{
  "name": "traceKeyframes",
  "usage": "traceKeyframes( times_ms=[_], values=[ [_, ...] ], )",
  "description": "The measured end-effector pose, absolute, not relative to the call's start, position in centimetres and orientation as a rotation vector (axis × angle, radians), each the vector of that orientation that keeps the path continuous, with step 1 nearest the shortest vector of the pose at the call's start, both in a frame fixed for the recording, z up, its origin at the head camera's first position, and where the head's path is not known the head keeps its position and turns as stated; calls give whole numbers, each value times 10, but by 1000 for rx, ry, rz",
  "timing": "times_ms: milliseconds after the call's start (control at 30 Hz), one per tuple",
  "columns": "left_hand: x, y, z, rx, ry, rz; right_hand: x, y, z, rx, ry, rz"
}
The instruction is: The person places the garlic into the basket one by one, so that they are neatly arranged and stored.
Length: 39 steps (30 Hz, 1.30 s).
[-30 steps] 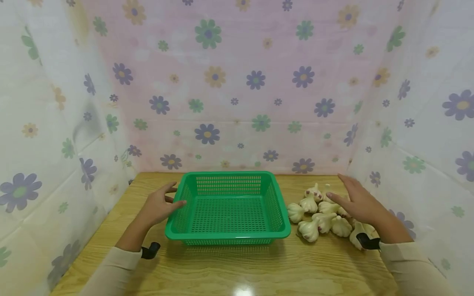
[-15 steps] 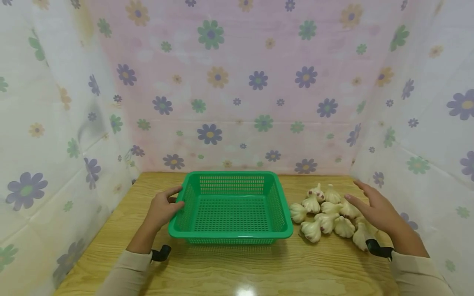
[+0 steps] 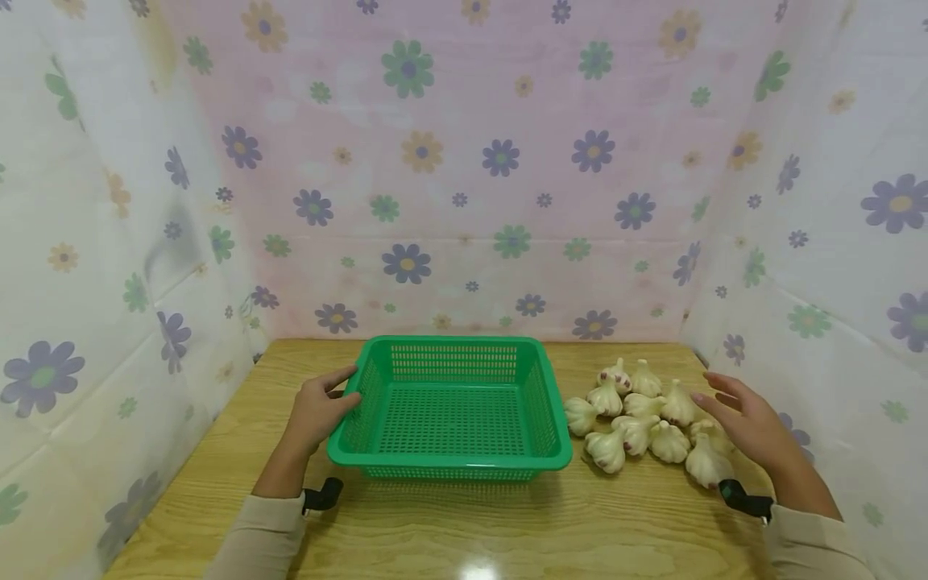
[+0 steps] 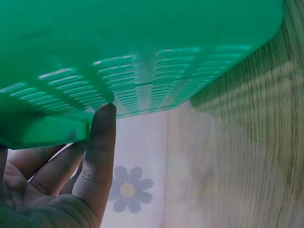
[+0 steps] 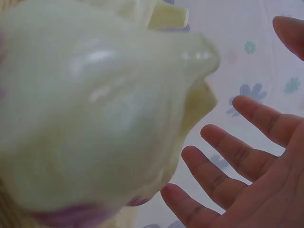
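Note:
The green plastic basket [image 3: 449, 419] with slotted walls stands on the table; bare slotted bottom shows inside. At its left rim, my left hand [image 3: 316, 412] holds the edge, thumb over the rim and fingers at the outer side. In the left wrist view a fingertip [image 4: 105, 111] touches the slotted wall under the rim [image 4: 45, 130]. My right hand [image 3: 750, 423] hovers at the right of a cluster of garlic bulbs [image 3: 641, 407], fingers spread and holding nothing. One garlic bulb [image 5: 95, 104] looms large in the right wrist view, apart from the palm.
The wooden table [image 3: 449, 524] runs up to a flower-patterned cloth [image 3: 464, 201] at the back, with cloth sides at left and right. The garlic lies just right of the basket. Black wrist mounts [image 3: 322, 494] sit on both wrists.
My right hand has drawn back to the right from above the garlic, leaving more bulbs visible. My left hand has closed in on the basket's rim, and the basket has shifted slightly right.

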<state>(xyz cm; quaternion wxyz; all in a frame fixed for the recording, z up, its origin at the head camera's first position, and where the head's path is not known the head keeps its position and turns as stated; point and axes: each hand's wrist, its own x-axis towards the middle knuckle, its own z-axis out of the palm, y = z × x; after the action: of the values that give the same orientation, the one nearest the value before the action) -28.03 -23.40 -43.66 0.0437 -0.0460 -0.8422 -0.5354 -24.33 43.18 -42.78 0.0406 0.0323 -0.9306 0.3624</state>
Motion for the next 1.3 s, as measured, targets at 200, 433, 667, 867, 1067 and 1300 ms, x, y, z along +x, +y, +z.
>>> traceKeyframes(
  times_ms=[200, 433, 667, 867, 1067, 1300],
  values=[
    [-279, -234, -435, -134, -2589, -1607, -241, 444, -443, 23, -2837, 1162],
    [-282, -230, -439, -113, -2584, -1626, -237, 458, -454, -10, -2862, 1118],
    [-284, -226, -440, -107, -2571, -1647, -234, 463, -459, 56, -2865, 1155],
    [-282, -227, -439, -99, -2572, -1641, -234, 462, -463, 65, -2894, 1099],
    [-281, -228, -439, -101, -2569, -1647, -234, 463, -465, 71, -2862, 1090],
    [-280, -230, -437, -94, -2580, -1640, -234, 460, -465, 39, -2854, 1114]
  ],
)
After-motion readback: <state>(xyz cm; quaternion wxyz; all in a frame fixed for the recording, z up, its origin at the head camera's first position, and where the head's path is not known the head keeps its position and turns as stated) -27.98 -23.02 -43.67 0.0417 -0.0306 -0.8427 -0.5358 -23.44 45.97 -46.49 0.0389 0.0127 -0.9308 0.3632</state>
